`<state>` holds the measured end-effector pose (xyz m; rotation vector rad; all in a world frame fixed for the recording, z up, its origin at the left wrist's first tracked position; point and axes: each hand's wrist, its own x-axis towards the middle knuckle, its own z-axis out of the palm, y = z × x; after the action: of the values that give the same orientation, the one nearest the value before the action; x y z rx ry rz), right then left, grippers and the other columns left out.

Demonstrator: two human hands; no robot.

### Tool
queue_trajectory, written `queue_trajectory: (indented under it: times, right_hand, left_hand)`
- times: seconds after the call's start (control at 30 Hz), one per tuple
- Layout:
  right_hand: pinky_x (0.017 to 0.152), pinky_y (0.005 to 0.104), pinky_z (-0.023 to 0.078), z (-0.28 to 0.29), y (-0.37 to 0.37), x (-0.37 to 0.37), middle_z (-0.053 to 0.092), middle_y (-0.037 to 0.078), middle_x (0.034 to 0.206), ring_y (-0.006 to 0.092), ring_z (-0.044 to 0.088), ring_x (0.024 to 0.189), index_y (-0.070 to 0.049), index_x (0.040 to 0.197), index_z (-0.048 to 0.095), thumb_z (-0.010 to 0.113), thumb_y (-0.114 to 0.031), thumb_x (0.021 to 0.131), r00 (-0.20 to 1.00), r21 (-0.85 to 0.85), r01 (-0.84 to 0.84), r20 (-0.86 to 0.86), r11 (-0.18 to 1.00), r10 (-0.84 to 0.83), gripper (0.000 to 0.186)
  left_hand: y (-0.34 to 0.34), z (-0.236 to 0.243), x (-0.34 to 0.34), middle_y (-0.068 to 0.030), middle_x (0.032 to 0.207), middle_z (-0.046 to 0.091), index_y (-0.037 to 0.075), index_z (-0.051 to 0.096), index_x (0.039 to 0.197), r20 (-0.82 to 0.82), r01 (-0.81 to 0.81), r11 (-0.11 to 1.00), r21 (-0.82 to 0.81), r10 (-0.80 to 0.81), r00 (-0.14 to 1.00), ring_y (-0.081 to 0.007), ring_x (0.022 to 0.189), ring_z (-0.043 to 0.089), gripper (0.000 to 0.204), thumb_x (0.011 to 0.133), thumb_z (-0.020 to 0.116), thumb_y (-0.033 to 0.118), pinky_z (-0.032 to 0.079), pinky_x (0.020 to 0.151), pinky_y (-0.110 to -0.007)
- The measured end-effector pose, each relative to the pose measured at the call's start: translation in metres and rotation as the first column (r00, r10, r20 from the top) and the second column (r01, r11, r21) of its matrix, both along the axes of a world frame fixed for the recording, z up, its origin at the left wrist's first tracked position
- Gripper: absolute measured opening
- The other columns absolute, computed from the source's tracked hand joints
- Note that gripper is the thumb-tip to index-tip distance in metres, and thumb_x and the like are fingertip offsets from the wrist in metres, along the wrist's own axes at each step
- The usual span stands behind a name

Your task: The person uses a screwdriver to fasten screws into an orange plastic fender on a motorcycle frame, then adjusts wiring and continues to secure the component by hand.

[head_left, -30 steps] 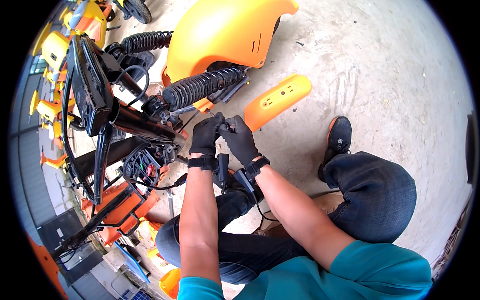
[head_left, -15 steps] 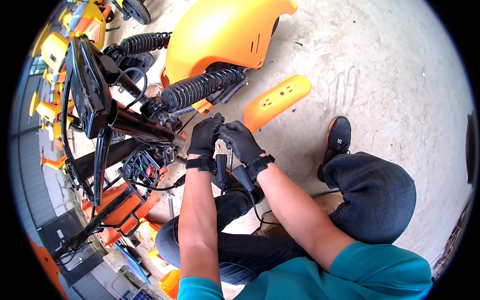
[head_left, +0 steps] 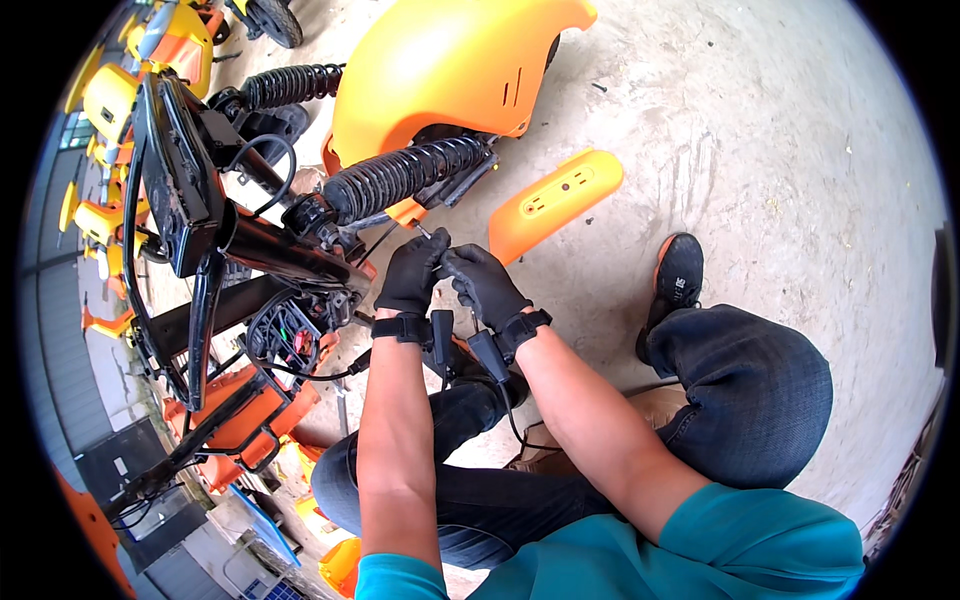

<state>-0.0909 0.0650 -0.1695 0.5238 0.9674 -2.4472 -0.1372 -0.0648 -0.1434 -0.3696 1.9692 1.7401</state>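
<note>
My left hand, in a black glove, is closed with its fingertips pinched around a thin metal piece. That piece points at a small orange tab beside the black coil-spring shock absorber. Against it, my right hand, also gloved, is closed in a pinch; a slim metal rod shows below its palm. The fingers hide how the piece and the rod are held. Above the hands is a large orange fender.
An orange oblong cover lies on the concrete floor right of my hands. A black metal vehicle frame with exposed wires fills the left side. Yellow-and-orange vehicles stand behind it. My shoe rests at the right.
My right hand has shifted very slightly, and the rod below it has swung a little to the right. More of the metal piece shows at my left fingertips.
</note>
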Motion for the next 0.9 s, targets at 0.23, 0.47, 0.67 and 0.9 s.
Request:
queue_trajectory:
  times: [0.23, 0.47, 0.67, 0.9]
  right_hand:
    - [0.042, 0.0175, 0.032, 0.014, 0.014, -0.005, 0.059, 0.000, 0.074, 0.0036, 0.042, 0.051, -0.012, 0.097, 0.057, 0.051, -0.041, 0.089, 0.977, -0.272, -0.105, 0.153, 0.956, 0.151, 0.031]
    - [0.043, 0.0173, 0.032, 0.017, 0.002, -0.002, 0.057, -0.002, 0.073, 0.0025, 0.043, 0.054, -0.011, 0.097, 0.055, 0.057, -0.028, 0.088, 0.995, -0.070, -0.043, 0.090, 0.997, 0.049, 0.019]
    - [0.047, 0.0193, 0.037, 0.007, 0.003, -0.002, 0.061, 0.000, 0.080, 0.0044, 0.045, 0.058, -0.009, 0.097, 0.056, 0.059, -0.033, 0.086, 0.997, -0.085, -0.048, 0.048, 0.995, 0.052, 0.027]
    - [0.041, 0.0168, 0.031, 0.003, 0.007, -0.005, 0.059, 0.000, 0.074, 0.0040, 0.042, 0.052, -0.011, 0.095, 0.056, 0.055, -0.036, 0.089, 0.974, -0.392, -0.114, 0.136, 0.913, 0.180, 0.026]
  left_hand:
    - [-0.002, -0.002, 0.002, -0.0056, 0.082, 0.062, -0.003, 0.063, 0.094, -0.152, 0.013, 0.997, -0.073, -0.024, 0.988, -0.0113, 0.072, 0.057, 0.020, 0.085, 0.056, 0.013, 0.045, 0.062, -0.023]
    - [-0.002, 0.001, -0.004, -0.0043, 0.077, 0.061, -0.001, 0.062, 0.091, 0.067, -0.120, 0.992, 0.028, 0.118, 0.991, -0.0118, 0.067, 0.056, 0.019, 0.085, 0.060, 0.017, 0.045, 0.059, -0.023]
    - [0.003, 0.005, -0.005, -0.0056, 0.076, 0.062, -0.001, 0.062, 0.087, 0.107, -0.223, 0.975, -0.020, 0.224, 0.969, -0.0136, 0.064, 0.057, 0.019, 0.083, 0.064, 0.018, 0.046, 0.060, -0.025]
    - [-0.014, -0.023, 0.005, -0.0064, 0.074, 0.063, -0.003, 0.062, 0.085, -0.392, 0.002, 0.991, -0.131, -0.054, 0.918, -0.0122, 0.063, 0.058, 0.019, 0.083, 0.062, 0.015, 0.046, 0.060, -0.023]
